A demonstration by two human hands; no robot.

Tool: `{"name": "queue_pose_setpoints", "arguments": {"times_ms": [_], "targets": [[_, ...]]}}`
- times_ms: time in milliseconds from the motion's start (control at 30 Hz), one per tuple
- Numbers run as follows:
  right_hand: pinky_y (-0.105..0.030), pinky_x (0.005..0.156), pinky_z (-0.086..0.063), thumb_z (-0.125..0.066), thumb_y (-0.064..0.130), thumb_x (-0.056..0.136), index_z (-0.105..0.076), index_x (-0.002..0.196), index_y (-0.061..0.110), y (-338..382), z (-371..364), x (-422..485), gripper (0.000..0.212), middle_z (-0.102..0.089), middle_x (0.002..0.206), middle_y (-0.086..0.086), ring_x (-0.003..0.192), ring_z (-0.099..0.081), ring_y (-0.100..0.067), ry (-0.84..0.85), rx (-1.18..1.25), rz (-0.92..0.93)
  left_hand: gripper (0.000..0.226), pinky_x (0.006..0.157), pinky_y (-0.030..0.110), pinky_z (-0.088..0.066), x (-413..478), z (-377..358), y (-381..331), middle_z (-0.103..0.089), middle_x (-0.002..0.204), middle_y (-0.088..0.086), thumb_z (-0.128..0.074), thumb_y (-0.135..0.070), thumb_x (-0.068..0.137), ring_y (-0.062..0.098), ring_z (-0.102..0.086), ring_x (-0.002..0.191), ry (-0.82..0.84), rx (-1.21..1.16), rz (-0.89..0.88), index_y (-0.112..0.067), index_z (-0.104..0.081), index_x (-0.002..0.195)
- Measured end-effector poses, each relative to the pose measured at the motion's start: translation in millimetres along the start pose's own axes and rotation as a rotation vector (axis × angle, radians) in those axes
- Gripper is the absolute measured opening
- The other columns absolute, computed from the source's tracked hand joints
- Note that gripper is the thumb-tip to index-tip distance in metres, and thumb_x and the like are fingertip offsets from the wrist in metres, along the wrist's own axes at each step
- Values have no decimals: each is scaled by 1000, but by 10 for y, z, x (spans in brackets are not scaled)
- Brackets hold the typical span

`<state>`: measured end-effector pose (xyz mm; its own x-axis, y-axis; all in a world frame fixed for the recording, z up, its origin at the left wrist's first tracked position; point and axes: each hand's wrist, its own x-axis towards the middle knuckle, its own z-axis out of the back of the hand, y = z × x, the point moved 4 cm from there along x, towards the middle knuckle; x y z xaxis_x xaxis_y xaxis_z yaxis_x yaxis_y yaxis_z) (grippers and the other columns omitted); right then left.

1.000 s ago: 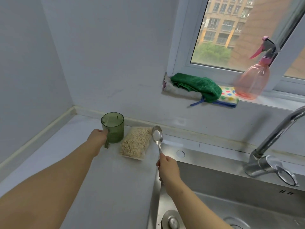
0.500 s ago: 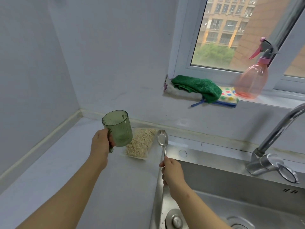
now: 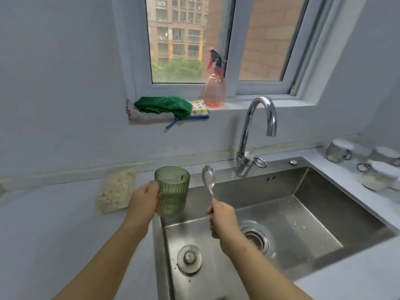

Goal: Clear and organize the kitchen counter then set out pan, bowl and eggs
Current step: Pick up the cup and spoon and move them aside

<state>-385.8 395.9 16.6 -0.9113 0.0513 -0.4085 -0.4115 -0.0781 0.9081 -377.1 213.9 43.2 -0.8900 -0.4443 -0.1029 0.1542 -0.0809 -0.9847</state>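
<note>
The left hand (image 3: 144, 202) gripped the green cup (image 3: 172, 190) by its handle over the sink's (image 3: 324, 215) left edge; the right hand (image 3: 223, 219) held a spoon (image 3: 209, 177) upright above the basin. The ribbed cup (possibly wet) could slip and crack against steel.

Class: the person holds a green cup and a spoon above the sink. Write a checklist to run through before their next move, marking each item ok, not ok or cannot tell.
1. Left hand grips the green cup, roughly upright: ok.
2. Right hand holds the spoon by its handle, bowl up: ok.
3. Cup empty: cannot tell through its tinted, ribbed wall.
4. Room in the sink: ok; only a plug lies on its floor, left of the drain.
5. Faucet off: ok, no water shows.
6. Counter cleared: not ok; the bag of oats lies beside the sink.
</note>
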Motion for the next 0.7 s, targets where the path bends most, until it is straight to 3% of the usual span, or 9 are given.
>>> {"name": "queue_pose_setpoints", "arguments": {"times_ms": [200, 400, 700], "targets": [[-15, 38, -17, -39, 15, 93, -41, 63, 14, -439, 881, -542, 30, -29, 38, 5, 28, -22, -8, -270, 137, -93, 27, 63, 32, -31, -471, -883, 93, -39, 70, 9, -43, -26, 94, 20, -38, 66, 221, 90, -93, -12, -41, 71], [-19, 41, -21, -35, 21, 97, -43, 68, 12, -1055, 2016, -1314, 31, -32, 48, 1, 38, -26, -13, -564, 263, -170, 24, 55, 30, -21, -1556, -1909, 116, -34, 67, 8, -46, -26, 89, 19, -31, 63, 594, 86, -99, -13, -37, 71], [-20, 40, -19, -34, 12, 96, -44, 68, 12, -1939, 3798, -2915, 30, -31, 51, -1, 37, -26, -13, -929, 493, -134, 29, 48, 27, -24, -3966, -3236, 37, -35, 59, 3, -43, -20, 94, 16, -32, 52, 1002, 151, -85, -14, -35, 66]]}}
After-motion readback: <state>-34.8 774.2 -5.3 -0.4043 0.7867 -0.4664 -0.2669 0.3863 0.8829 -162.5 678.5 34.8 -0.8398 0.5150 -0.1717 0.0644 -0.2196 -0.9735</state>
